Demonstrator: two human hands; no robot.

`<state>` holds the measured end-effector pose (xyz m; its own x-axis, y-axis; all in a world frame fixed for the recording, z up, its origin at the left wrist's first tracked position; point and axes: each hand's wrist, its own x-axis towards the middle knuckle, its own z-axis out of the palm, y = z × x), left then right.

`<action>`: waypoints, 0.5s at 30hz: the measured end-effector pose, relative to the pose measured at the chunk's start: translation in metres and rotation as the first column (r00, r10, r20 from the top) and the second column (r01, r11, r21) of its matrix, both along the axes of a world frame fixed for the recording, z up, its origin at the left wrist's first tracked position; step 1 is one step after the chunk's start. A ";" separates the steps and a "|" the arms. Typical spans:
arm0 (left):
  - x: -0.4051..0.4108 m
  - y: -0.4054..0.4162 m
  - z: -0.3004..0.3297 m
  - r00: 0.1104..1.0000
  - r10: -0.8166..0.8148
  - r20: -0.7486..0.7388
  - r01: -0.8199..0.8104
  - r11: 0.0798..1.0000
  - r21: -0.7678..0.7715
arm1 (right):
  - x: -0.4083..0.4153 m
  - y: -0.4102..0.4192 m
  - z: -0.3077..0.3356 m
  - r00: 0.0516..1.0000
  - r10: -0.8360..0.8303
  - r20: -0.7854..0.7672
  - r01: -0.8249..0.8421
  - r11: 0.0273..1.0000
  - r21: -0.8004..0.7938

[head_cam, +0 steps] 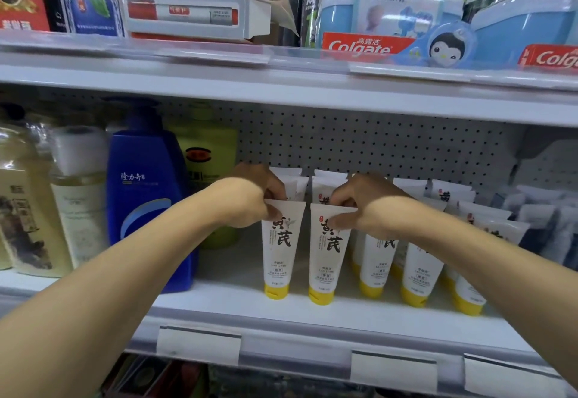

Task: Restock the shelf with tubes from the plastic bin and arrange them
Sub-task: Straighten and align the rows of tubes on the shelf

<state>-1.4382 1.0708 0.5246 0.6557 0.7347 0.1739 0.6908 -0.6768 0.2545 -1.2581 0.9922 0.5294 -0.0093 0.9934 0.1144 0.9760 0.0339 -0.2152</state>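
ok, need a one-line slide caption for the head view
Both hands, left and right, pinch the tops of two front-row white yellow-capped tubes standing cap-down on the shelf.

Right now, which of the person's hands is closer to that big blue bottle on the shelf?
Left. The left hand pinches the top of a front tube just right of the blue bottle; the right hand pinches the next tube, farther right.
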 end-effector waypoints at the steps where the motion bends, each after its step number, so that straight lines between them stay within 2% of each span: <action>1: 0.000 0.000 0.000 1.000 0.003 -0.003 -0.003 1.000 -0.003 | 0.000 0.000 0.000 1.000 0.003 -0.009 -0.003 1.000 0.002; 3: -0.001 0.001 0.001 1.000 0.009 0.028 -0.008 0.999 -0.035 | 0.001 0.000 0.002 0.998 -0.009 -0.063 0.013 0.998 0.057; 5: -0.001 0.003 0.003 0.992 0.036 0.124 -0.030 0.998 -0.050 | 0.004 0.003 0.004 0.991 -0.067 -0.118 0.087 0.980 0.180; 8: 0.001 0.014 0.007 0.950 0.115 0.290 -0.138 0.989 0.061 | 0.012 0.016 0.005 0.992 -0.091 -0.091 0.116 0.939 0.325; 11: 0.004 0.029 0.009 0.939 0.101 0.329 -0.130 0.989 0.068 | 0.018 0.031 0.007 0.996 -0.060 -0.067 0.075 0.962 0.264; 13: 0.006 0.037 0.012 0.959 0.081 0.272 -0.079 0.997 -0.021 | 0.019 0.040 0.009 0.997 -0.049 -0.062 0.059 0.984 0.170; 15: 0.009 0.039 0.015 0.987 0.072 0.144 -0.056 0.992 -0.112 | 0.018 0.047 0.008 0.999 -0.041 0.004 0.041 0.996 0.078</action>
<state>-1.4288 1.1095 0.5392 0.5801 0.7937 0.1831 0.6809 -0.5959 0.4257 -1.2397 1.0396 0.5378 0.0307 0.9809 0.1920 0.9780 0.0102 -0.2082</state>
